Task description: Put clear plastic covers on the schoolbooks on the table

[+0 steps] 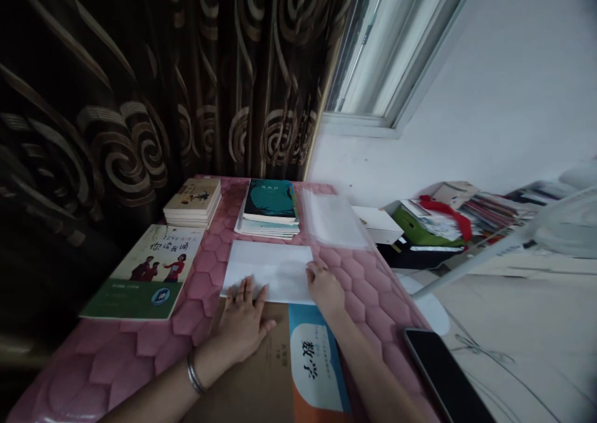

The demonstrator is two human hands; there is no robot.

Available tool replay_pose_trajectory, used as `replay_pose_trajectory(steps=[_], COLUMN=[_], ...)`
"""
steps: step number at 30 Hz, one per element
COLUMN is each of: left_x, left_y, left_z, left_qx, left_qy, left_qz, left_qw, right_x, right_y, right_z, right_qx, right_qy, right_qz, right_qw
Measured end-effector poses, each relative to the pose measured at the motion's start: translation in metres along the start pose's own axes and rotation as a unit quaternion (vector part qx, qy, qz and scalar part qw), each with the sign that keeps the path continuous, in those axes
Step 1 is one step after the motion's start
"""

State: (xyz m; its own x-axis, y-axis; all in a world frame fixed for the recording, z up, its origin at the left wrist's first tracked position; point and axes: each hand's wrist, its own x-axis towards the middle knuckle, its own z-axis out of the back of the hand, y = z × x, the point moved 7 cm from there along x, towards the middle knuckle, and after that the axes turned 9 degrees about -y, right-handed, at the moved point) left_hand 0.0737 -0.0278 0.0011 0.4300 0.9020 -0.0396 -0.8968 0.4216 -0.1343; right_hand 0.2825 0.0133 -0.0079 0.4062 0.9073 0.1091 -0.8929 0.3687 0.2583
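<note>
My left hand (246, 323) lies with spread fingers over the near edge of a white sheet (268, 267), its palm above a mathematics textbook (310, 364). A silver bangle circles that wrist. At the sheet's right edge, my right hand (325, 286) has its fingers curled together on the border. The textbook has a brown, blue and orange cover and lies sideways below the sheet, partly hidden by my left hand and forearm. Whether the sheet is joined to the book, I cannot tell.
On the pink hexagon-patterned tabletop (209, 255) are a green-and-white book (144, 274), a stack of tan books (193, 199), a teal-topped stack (270, 200) and clear plastic covers (333, 218). A black phone (443, 373) lies at the right edge. Papers (429, 218) are piled beyond.
</note>
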Motion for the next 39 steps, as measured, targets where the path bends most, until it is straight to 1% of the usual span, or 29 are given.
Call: replay_pose_trajectory(steps=[2, 3, 5, 6, 7, 8, 9, 10, 12, 15, 19, 22, 24, 26, 27, 28, 30, 32, 34, 36, 37, 39], left_x=[0.001, 0.001, 0.001, 0.002, 0.002, 0.002, 0.002, 0.003, 0.003, 0.003, -0.001, 0.004, 0.020, 0.045, 0.060, 0.075, 0.101, 0.118, 0.125, 0.125, 0.124, 0.124], left_y=[-0.001, -0.002, -0.002, -0.002, -0.003, -0.003, -0.003, -0.003, -0.002, 0.007, 0.027, 0.034, 0.028, 0.015, 0.009, 0.006, 0.006, 0.014, 0.021, 0.025, 0.026, 0.027], left_z=[0.000, 0.000, 0.000, 0.000, -0.001, -0.001, -0.002, -0.003, -0.004, -0.007, -0.010, -0.003, 0.007, 0.015, 0.016, 0.014, 0.005, -0.007, -0.015, -0.020, -0.022, -0.026], left_qx=[0.004, 0.007, 0.013, 0.018, 0.023, 0.028, 0.032, 0.034, 0.033, 0.037, 0.048, 0.088, 0.109, 0.094, 0.070, 0.044, 0.009, -0.006, -0.004, 0.003, 0.006, 0.007], left_qy=[0.002, 0.002, -0.006, -0.011, -0.014, -0.015, -0.016, -0.014, -0.014, -0.026, -0.051, -0.080, -0.112, -0.139, -0.140, -0.130, -0.109, -0.104, -0.136, -0.171, -0.181, -0.183], left_qz=[0.007, 0.011, 0.016, 0.017, 0.019, 0.020, 0.022, 0.024, 0.026, 0.048, 0.092, 0.123, 0.112, 0.062, 0.036, 0.016, 0.005, 0.029, 0.044, 0.047, 0.049, 0.058], left_qw=[1.000, 1.000, 1.000, 1.000, 0.999, 0.999, 0.999, 0.999, 0.999, 0.998, 0.993, 0.985, 0.981, 0.984, 0.987, 0.990, 0.994, 0.994, 0.990, 0.984, 0.982, 0.981], right_x=[-0.005, -0.010, -0.030, -0.044, -0.060, -0.075, -0.088, -0.097, -0.105, -0.101, -0.094, -0.096, -0.097, -0.097, -0.096, -0.096, -0.096, -0.097, -0.098, -0.098, -0.097, -0.087], right_y=[0.005, 0.010, 0.028, 0.038, 0.049, 0.056, 0.059, 0.059, 0.052, 0.036, 0.022, 0.020, 0.020, 0.020, 0.021, 0.021, 0.022, 0.022, 0.022, 0.023, 0.025, 0.033], right_z=[0.009, 0.014, 0.016, 0.014, 0.009, 0.004, -0.001, -0.007, -0.015, -0.023, -0.029, -0.034, -0.036, -0.037, -0.037, -0.036, -0.035, -0.033, -0.031, -0.028, -0.026, -0.020], right_qx=[-0.032, -0.047, -0.044, -0.023, 0.006, 0.030, 0.043, 0.048, 0.043, 0.031, 0.039, 0.045, 0.043, 0.039, 0.038, 0.038, 0.043, 0.046, 0.044, 0.043, 0.043, 0.047], right_qy=[-0.037, -0.060, -0.081, -0.071, -0.049, -0.022, 0.002, 0.018, 0.036, 0.042, 0.013, -0.005, -0.009, -0.011, -0.014, -0.017, -0.025, -0.028, -0.022, -0.006, 0.003, 0.016], right_qz=[0.027, 0.055, 0.158, 0.222, 0.289, 0.337, 0.365, 0.375, 0.366, 0.341, 0.326, 0.332, 0.336, 0.339, 0.340, 0.341, 0.343, 0.345, 0.347, 0.345, 0.340, 0.321], right_qw=[0.998, 0.996, 0.983, 0.972, 0.956, 0.941, 0.930, 0.926, 0.929, 0.939, 0.944, 0.942, 0.941, 0.940, 0.940, 0.939, 0.938, 0.937, 0.937, 0.938, 0.939, 0.946])
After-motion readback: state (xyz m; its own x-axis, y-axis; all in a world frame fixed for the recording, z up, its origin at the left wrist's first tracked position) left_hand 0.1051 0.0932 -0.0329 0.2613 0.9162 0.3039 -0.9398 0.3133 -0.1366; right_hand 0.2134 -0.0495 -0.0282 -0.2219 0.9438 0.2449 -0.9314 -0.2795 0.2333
